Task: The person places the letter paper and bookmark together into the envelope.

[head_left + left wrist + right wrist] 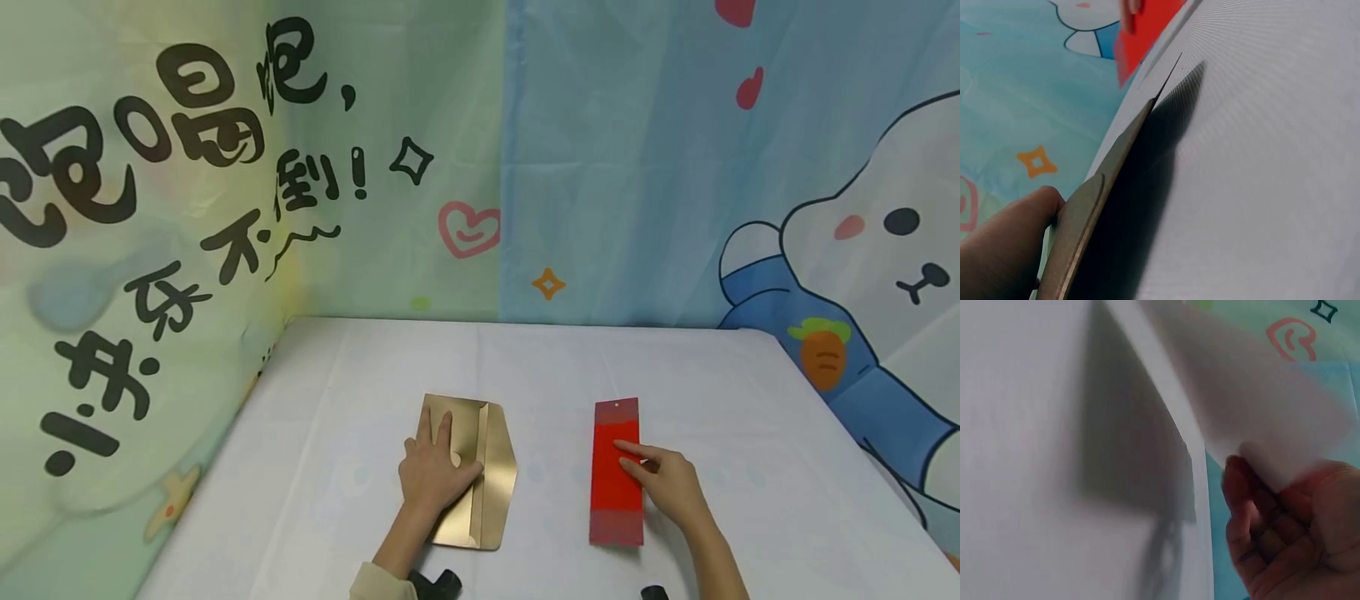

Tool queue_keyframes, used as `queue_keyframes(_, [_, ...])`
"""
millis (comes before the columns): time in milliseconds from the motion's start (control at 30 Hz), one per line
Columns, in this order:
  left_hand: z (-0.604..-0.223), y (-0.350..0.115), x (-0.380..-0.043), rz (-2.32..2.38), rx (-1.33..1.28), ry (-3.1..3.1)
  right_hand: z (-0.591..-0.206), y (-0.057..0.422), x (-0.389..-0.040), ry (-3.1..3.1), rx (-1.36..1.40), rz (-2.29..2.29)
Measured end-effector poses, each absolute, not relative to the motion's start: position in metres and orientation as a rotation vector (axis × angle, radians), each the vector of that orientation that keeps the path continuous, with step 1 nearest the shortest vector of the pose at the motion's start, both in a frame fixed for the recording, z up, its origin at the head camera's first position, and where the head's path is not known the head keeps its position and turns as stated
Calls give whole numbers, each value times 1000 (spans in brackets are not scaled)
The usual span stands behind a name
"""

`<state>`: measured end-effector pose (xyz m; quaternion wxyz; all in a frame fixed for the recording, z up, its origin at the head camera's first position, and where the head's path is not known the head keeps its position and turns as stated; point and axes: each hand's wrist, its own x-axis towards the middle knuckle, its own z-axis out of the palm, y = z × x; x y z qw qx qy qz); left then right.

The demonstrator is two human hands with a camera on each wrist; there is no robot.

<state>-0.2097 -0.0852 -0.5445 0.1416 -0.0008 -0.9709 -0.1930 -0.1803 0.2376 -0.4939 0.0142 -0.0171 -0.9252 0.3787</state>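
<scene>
A gold envelope [491, 500] lies with its flap folded out to the right. My left hand [435, 471] rests on it with fingers spread, the thumb stretched to the flap's crease. In the left wrist view the envelope's edge [1094, 206] stands slightly off the table, over a dark shadow. To the right, my right hand [667, 483] pinches the right edge of a long red card [617, 492] with darker ends and a small hole at the top. The right wrist view shows the card's pale underside [1247, 394], blurred, above its shadow.
A white cloth covers the table [345, 400]. Printed curtains stand behind and at the left; the back one [600, 167] is blue. Black wrist-worn parts [438, 585] show at the bottom edge.
</scene>
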Motion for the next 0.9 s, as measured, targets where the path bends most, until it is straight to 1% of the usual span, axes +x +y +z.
queue_keyframes(167, [-547,-86,-211,-556,11,-2814,-500,214,-186,-2778,-66,1396])
queue_keyframes(333, [-551,-84,-212,-557,7,-2830,-511,192,-193,-2693,-56,1486])
queue_keyframes(667, [-551,-85,-212,-532,-3,-2809,-520,154,-200,-2588,72,1745])
queue_keyframes(900, [-552,-85,-214,-511,-5,-2824,-525,132,-202,-2616,233,1751])
